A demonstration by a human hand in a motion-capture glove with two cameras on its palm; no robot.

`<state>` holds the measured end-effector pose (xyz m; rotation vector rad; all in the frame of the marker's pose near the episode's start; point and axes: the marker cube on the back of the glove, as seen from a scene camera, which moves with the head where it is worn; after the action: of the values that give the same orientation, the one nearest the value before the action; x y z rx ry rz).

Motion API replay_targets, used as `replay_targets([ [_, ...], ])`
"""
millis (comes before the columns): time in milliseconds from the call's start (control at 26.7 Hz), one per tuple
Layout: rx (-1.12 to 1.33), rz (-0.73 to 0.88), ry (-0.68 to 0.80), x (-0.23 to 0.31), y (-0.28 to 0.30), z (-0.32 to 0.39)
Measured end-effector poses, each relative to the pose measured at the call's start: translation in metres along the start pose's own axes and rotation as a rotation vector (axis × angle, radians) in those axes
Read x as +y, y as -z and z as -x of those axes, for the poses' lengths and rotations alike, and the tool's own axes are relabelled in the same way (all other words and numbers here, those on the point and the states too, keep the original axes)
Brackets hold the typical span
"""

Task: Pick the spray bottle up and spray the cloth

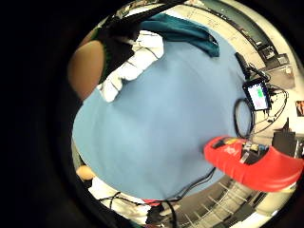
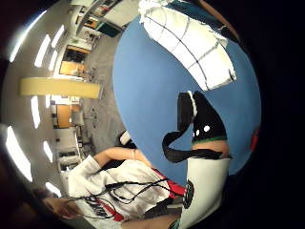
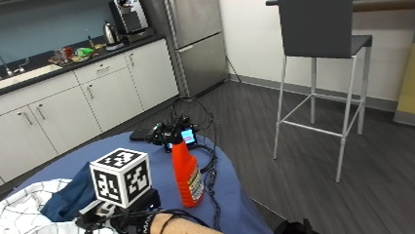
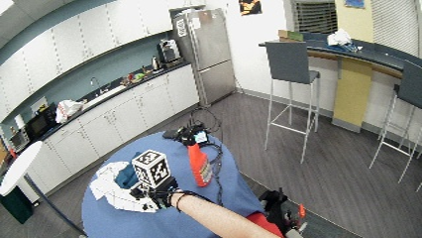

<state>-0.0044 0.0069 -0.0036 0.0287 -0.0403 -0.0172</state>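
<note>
Outside view: round worktop (image 3: 223, 192) w/ blue cover. Spray bottle (image 3: 186, 173), red-orange w/ a label on its side, stands upright on the worktop, not touched by either of the hands. The gloved right hand (image 3: 129, 217) is near the bottle, at the worktop's near edge, apart from it; forearm runs back toward the person. Fingers' state: cannot tell, since the hand is mostly hidden in this view.

Cloths: a white checked cloth (image 3: 26, 204) lies bunched on the far side of the right hand from the bottle; a dark teal cloth (image 3: 71, 195) lies on it, just beside the hand. Beyond the bottle, at the worktop's far edge, sits a small device w/ lit screen (image 3: 185, 136) among black cables (image 3: 211, 173); cables run past the bottle's base.

Wide outside view: same layout; bottle (image 4: 199, 166) upright btwn hand (image 4: 155, 193) and the device.

Little-finger palm view: bottle (image 1: 254, 161) appears at the worktop's rim, near the device (image 1: 258, 95); white cloth (image 1: 133, 64) and teal cloth (image 1: 183, 31) are well apart from the bottle, across bare blue cover.

Thumb palm view: white cloth (image 2: 188, 43) on the blue cover.
</note>
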Motion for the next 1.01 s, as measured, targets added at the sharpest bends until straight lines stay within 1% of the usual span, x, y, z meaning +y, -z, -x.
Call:
replay_targets([
  [112,-0.052,-0.059,0.021,0.014,0.009,0.006],
  [225,-0.11,-0.192,0.032,0.039,0.026,0.01],
  [375,-0.192,-0.471,0.016,0.088,0.054,-0.011],
  [525,-0.287,-0.738,-0.064,0.141,0.076,-0.044],
  [637,-0.364,-0.866,-0.199,0.175,0.082,-0.074],
  [750,-0.444,-0.949,-0.427,0.207,0.076,-0.118],
  [862,-0.568,-0.999,-0.62,0.232,0.06,-0.164],
  [1012,-0.693,-1.005,-0.781,0.249,0.024,-0.212],
])
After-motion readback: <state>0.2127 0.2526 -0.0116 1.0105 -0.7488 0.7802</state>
